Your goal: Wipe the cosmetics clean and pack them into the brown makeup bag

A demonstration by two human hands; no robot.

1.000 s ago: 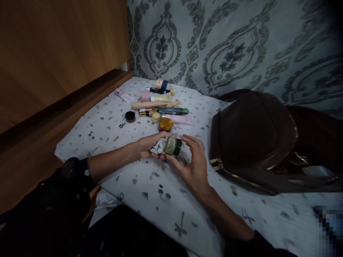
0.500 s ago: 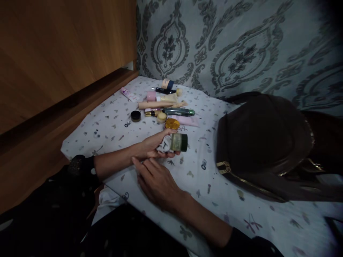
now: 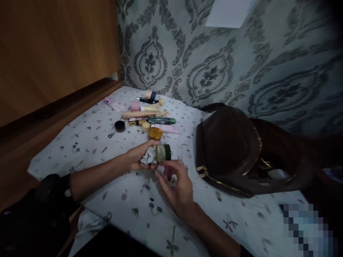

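My left hand (image 3: 138,155) lies palm up over the patterned sheet, its fingers around a green cosmetic jar (image 3: 160,153) with a dark green lid. A crumpled white cloth (image 3: 149,156) is bunched in the same palm, against the jar's base. The jar lies on its side, lid to the right. My right hand (image 3: 178,191) is just below and to the right of the jar. Its fingers are bent and apart, with nothing visible between them; whether a fingertip touches the jar I cannot tell. An amber-lidded jar (image 3: 155,133) sits just beyond my left hand.
Tubes, jars and a green-capped bottle (image 3: 161,121) lie grouped on the sheet (image 3: 88,142) at the back. A small black-lidded jar (image 3: 119,125) is left of them. A brown leather bag (image 3: 223,150) stands at right. Wooden furniture (image 3: 59,53) borders the left.
My right hand has moved from beside my left wrist to the right, up near the jar's lid. The camera view has turned right, so everything appears shifted left. The left hand still holds the jar.
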